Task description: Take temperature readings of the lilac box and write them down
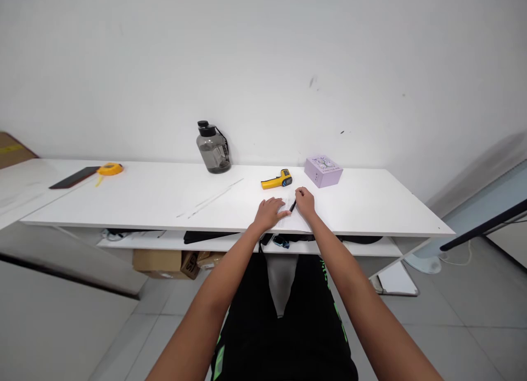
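My right hand (305, 202) is closed around a black pen (292, 206), whose lower end points down at a white sheet of paper (293, 222). Flat on the paper's left side lies my left hand (269, 212), its fingers stretched out. Just behind my hands rests a yellow infrared thermometer gun (276, 180) on its side. A lilac box (323, 171) with a printed top stands behind and to the right of my right hand. Any writing on the paper is too small to read.
On the white table (222, 205) stands a grey bottle (213, 149) near the wall. Farther left are a yellow tape measure (110, 169) and a dark flat strip (74, 178). A lower shelf (173, 240) holds dark items; a cardboard box (157, 262) sits underneath.
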`<state>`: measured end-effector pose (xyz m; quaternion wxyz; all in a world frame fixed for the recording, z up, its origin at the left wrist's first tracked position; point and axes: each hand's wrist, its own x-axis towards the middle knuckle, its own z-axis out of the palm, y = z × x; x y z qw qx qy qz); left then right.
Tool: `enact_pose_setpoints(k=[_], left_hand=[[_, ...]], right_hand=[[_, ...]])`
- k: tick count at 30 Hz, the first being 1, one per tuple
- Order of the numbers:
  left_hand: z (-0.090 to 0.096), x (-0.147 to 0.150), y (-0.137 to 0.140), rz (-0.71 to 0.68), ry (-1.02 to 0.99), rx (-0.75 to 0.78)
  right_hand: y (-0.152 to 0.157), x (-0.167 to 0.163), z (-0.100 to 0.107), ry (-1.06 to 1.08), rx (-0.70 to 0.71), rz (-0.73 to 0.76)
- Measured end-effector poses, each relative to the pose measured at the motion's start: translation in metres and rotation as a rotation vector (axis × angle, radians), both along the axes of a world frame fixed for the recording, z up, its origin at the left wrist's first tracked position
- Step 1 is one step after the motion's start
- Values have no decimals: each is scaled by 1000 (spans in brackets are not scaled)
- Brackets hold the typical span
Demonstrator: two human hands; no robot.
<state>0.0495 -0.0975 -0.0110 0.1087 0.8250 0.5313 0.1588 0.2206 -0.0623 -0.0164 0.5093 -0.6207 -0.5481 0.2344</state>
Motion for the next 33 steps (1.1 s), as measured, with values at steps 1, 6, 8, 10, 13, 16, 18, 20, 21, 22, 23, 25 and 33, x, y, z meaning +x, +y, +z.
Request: enact_pose_setpoints(k=[1, 6, 8, 10, 13, 16, 18, 20, 21, 22, 23, 25, 33], left_hand=[[0, 0, 0, -2, 0, -2], [2, 0, -1, 0, 8, -8], [1, 0, -2, 8, 11, -2], [0, 0, -3, 5, 12, 10], [-2, -3, 0, 24, -66, 76], [-2, -8, 10, 155, -156, 178], [-1, -10, 22, 199, -139, 242], [2, -10, 36, 232, -70, 294], [3, -9, 44, 256, -32, 309], [4, -7, 52, 280, 1, 318], [5, -5, 60, 291, 25, 323], [5, -2, 77, 234, 61, 339], [0, -5, 115, 209, 24, 311]], right_hand=[[0, 0, 1, -8, -3, 6], [0, -1, 0, -35, -17, 19], [1, -2, -1, -46, -19, 6], [3, -2, -2, -64, -21, -13], [7, -4, -1, -112, -21, -28], [12, -7, -1, -184, -25, -29], [14, -12, -1, -245, -28, -22], [15, -18, 0, -311, -18, -21], [14, -22, 0, -346, -15, -23], [14, -25, 0, -377, -11, -27], [14, -28, 0, -403, -7, -32], [16, -32, -1, -442, -5, -55], [32, 19, 1, -408, 259, -216]])
